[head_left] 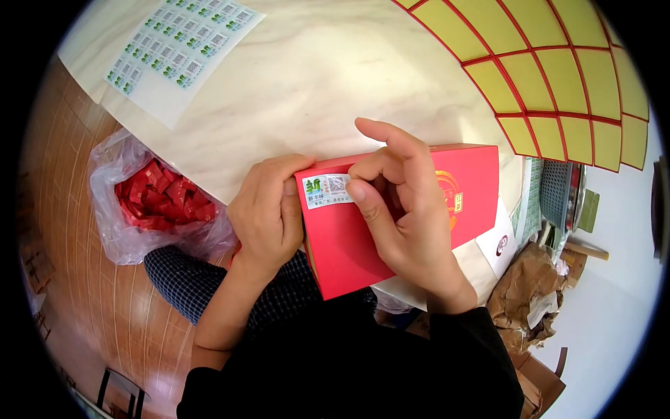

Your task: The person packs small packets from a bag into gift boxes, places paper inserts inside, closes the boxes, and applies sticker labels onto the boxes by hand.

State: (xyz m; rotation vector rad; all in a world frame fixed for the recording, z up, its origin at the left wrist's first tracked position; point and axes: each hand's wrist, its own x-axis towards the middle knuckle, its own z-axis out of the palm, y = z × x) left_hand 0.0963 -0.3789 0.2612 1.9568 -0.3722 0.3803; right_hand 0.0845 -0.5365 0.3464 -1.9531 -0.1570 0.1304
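A red box (349,255) with a gold emblem lies tilted at the near edge of the table. My left hand (267,206) grips its left end, the thumb along the edge and the fingers around the side. On the upper left of the box's face is a small white sticker (322,192) with green lettering and a QR code. The thumb and a fingertip of my right hand (412,209) pinch the right edge of this sticker, while the index finger is raised. Whether the sticker lies fully flat cannot be seen.
A sheet of stickers (181,45) lies at the far left of the pale table (293,77). Yellow-green boxes with red edges (558,80) are stacked at right. A plastic bag of red packets (164,195) hangs at left. Crumpled brown paper (523,300) and a basket (555,185) are at right.
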